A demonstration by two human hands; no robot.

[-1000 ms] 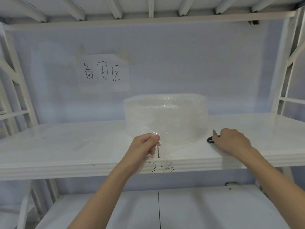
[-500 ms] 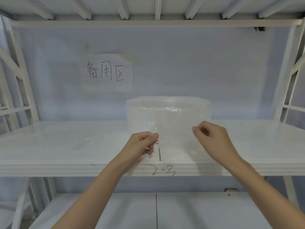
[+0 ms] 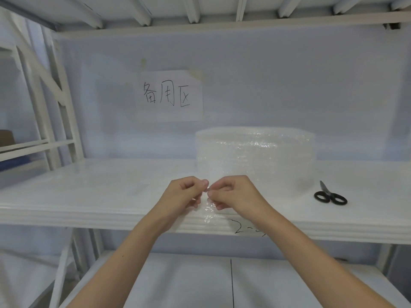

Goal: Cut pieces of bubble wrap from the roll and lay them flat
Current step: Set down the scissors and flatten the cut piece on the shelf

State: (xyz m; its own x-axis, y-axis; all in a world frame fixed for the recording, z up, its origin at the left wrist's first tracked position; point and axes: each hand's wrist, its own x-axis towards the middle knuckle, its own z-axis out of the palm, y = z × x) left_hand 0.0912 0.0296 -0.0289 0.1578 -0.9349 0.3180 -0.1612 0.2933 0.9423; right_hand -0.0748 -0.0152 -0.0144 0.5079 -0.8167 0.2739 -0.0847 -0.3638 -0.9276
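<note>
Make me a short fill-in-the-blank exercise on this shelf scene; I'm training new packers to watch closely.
1. Both the left hand and the right hand pinch the loose end of the ____.
2. The black scissors lie on the shelf to the ____ of the bubble wrap roll.
3. No hand touches the ____.
4. A paper sign with handwriting hangs on the ____ behind the shelf.

Missing words: bubble wrap; right; scissors; wall

support: white shelf [image 3: 100,196] | on it: bubble wrap roll [image 3: 255,156], standing on end mid-shelf | black-handled scissors [image 3: 330,195], lying flat right of the roll, apart from it
</note>
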